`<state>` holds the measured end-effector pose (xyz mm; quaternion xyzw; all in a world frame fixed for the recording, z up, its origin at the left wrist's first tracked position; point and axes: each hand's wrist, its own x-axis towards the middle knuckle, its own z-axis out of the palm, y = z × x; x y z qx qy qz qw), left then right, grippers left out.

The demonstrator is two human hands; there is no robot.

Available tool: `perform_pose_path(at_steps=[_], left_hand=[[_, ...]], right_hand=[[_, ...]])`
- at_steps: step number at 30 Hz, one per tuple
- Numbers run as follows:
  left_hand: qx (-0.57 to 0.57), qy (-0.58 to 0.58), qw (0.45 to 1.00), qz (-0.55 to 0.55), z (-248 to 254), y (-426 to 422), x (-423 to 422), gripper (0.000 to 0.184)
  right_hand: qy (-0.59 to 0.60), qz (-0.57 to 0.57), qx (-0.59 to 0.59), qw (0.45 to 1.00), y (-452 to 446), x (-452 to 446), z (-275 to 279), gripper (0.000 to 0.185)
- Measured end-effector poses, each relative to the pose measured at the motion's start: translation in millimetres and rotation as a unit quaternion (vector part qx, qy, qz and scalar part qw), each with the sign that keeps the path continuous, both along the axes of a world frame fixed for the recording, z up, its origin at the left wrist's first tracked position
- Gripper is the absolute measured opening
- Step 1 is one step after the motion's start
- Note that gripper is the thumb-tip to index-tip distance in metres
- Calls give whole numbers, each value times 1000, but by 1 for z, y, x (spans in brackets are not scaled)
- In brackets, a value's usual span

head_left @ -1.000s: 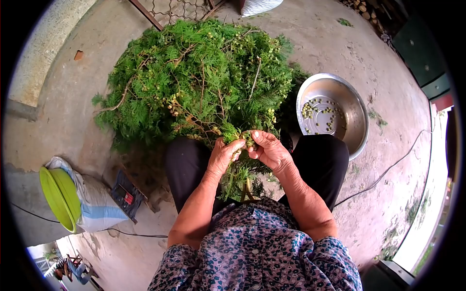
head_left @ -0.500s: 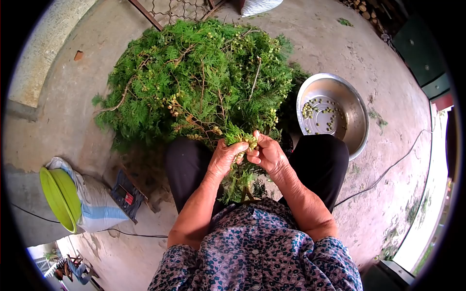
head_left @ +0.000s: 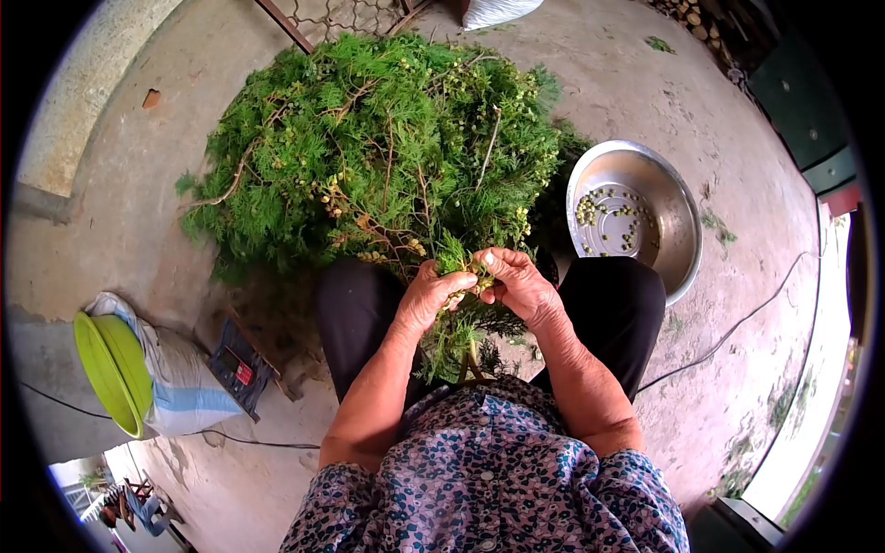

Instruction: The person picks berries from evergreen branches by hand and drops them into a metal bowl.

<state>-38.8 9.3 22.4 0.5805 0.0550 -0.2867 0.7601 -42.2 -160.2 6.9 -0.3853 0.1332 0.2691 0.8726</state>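
My left hand is closed on a green sprig with small pale cones, held above my lap. Right beside it, my right hand pinches at the cones on the same sprig, its thumb and forefinger together. Beyond my knees spreads a large heap of green branches, with brown twigs and yellowish cones among the leaves. A metal basin stands right of the heap, with small green cones scattered on its bottom.
On the left a yellow-green tub leans against a white and blue sack. Near it is a dark object with a red part. A cable crosses the floor at the right. Stacked firewood lies at the top right.
The fingers of my right hand have shifted slightly over the sprig, the thumb now lying across its top. The view has moved a little. The heap and basin look the same.
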Motion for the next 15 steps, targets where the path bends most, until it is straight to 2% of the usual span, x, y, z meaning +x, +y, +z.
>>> perform_pose_path(at_steps=[2,4,6,7,9,10,12,13,15], left_hand=[[22,-14,1000,-4,-5,1,0,12],[44,-28,999,-9,-16,2,0,13],[147,-40,988,-5,-22,1,-1,16],[147,-40,988,-5,-18,1,-1,16],[63,-78,995,-18,-7,-2,-3,18],[63,-79,995,-18,-7,-3,-3,18],[74,-77,994,-7,-6,-4,-3,19],[74,-78,994,-7,-7,-4,-3,19],[62,-64,996,5,-9,-4,-2,17]], right_hand=[[-78,33,-63,994,-1,1,-2,19],[-93,46,-100,990,-1,3,-1,16],[-112,49,-132,984,0,3,-2,19],[-112,49,-132,984,0,3,-2,19],[-30,26,-84,996,1,2,-3,16],[-30,26,-84,996,2,2,-3,16],[58,-29,-13,998,3,0,-2,18],[39,-12,42,998,0,0,-11,19],[55,-33,64,996,3,0,-16,21]])
